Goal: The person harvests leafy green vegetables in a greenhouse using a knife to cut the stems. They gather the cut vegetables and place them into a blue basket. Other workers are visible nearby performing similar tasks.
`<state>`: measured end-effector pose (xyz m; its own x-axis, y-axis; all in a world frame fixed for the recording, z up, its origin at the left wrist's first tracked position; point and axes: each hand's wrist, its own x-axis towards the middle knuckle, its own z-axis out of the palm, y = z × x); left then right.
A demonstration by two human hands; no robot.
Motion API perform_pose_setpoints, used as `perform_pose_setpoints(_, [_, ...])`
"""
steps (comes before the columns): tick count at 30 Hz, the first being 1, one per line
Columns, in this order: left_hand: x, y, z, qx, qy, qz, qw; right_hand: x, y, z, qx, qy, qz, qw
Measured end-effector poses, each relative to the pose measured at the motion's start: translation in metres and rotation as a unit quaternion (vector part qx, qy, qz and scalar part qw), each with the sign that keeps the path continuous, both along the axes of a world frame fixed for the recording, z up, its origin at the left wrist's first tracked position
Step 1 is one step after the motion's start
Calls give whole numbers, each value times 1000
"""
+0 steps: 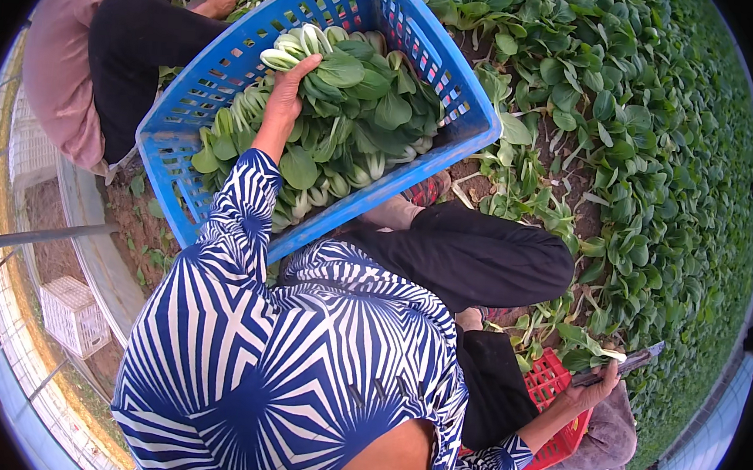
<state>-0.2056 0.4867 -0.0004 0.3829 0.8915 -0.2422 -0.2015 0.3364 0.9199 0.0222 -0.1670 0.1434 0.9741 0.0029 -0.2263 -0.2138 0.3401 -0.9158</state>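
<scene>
My left hand (287, 92) reaches into a blue plastic crate (379, 202) and grips a bunch of bok choy (342, 69), white stem ends toward the far left, leaves to the right. Its fingers are hidden beneath the stems; the thumb lies on top. More bok choy (363, 142) lies layered under and around the bunch inside the crate. Out to the right, my right hand (592, 384) holds a knife (619, 366), its blade pointing up and right, together with one small bok choy (581, 351). A red plastic basket (550, 378) sits under that forearm.
Bok choy plants (644, 155) grow densely along the right, with trimmed leaves (524, 186) on the soil. A co-worker (80, 70) crouches at the upper left, one hand (219, 2) among leaves. A white crate (76, 315) stands at the left, near a metal pole (42, 238).
</scene>
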Motion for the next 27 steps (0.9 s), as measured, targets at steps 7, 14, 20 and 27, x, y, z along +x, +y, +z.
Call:
perform_pose_setpoints(7, [-11,10,-33,54,92,-17,994,2,16,12,5,-26,54,998])
perform_pose_setpoints(14, [-21,32,-6,147,231,-27,961,-6,29,28,9,-58,111,992])
perform_pose_setpoints(20, [-61,57,27,291,388,-104,868,-11,35,31,-4,-47,111,993])
perform_pose_setpoints(27, [-44,54,100,483,516,-224,671,-15,48,34,6,-20,116,993])
